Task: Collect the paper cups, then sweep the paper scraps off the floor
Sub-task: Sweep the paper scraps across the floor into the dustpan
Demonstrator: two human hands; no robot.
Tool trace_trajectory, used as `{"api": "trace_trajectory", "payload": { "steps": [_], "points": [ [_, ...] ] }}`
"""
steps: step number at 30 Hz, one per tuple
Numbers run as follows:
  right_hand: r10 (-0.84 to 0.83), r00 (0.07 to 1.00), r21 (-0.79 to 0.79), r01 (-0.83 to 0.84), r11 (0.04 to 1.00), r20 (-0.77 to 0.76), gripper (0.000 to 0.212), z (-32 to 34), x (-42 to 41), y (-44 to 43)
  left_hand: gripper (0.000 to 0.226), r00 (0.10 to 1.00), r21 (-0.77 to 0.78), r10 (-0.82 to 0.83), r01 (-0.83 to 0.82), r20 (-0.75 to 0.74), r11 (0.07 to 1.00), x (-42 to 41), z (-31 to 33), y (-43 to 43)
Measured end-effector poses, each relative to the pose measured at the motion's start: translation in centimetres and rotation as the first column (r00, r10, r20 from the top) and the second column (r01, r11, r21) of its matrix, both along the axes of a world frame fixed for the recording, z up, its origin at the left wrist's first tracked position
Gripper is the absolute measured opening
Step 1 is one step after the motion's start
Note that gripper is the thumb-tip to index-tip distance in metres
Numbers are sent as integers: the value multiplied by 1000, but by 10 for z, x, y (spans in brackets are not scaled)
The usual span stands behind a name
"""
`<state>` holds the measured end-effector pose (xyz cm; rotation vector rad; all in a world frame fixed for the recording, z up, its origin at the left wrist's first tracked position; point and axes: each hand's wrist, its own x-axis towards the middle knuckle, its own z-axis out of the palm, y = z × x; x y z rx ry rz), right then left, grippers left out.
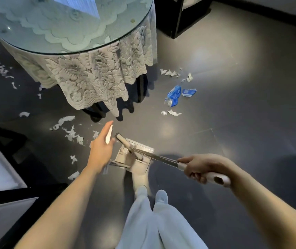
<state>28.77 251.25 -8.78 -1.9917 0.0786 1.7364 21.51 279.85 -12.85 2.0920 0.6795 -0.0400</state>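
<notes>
Floor (242, 123): dark and smooth, spreading under and past both my hands.
Table (68, 24): round with a glass top, ahead of my left hand, with a lace cloth (93, 78) hanging down its side.
My legs (143, 221): pale trousers, below and between my two arms.
Broom (158, 158): its metal shaft runs from my right hand across toward my left, and the brush end sits over the dustpan.
Dustpan (141, 168): pale, on the floor between my hands.
Right hand (197, 168): fingers wrapped tight round the broom's white grip.
Left hand (100, 150): fingers stretched straight, with a white handle tip (109, 134) lying against them. I cannot tell whether I hold it.
Blue crumpled pieces (174, 95): well ahead of my right hand.
Paper scraps (71, 133): white shreds just left of my left hand, with more (170, 72) beyond the blue pieces.
</notes>
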Motion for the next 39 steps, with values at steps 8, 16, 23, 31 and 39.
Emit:
{"api": "trace_trajectory", "payload": {
  "steps": [8,16,23,31,39],
  "points": [
    [-240,966,17,240,971,92,56,19,-4,0,69,993,-38,-102,104,56,994,27,9,-2],
    [-495,853,68,491,868,164,52,20,44,-27,64,972,-55,-202,210,122,976,95,9,-19],
    [-521,804,79,522,849,286,48,-1,135,-59,63,973,-79,-207,215,102,973,183,-6,-59],
    [-356,862,29,371,928,361,53,-42,288,-97,66,978,8,-205,205,46,979,293,-17,-104],
    [-60,983,-80,75,994,175,52,-51,322,-126,63,999,7,1,-1,50,1000,342,-27,-125]
  ]
}}
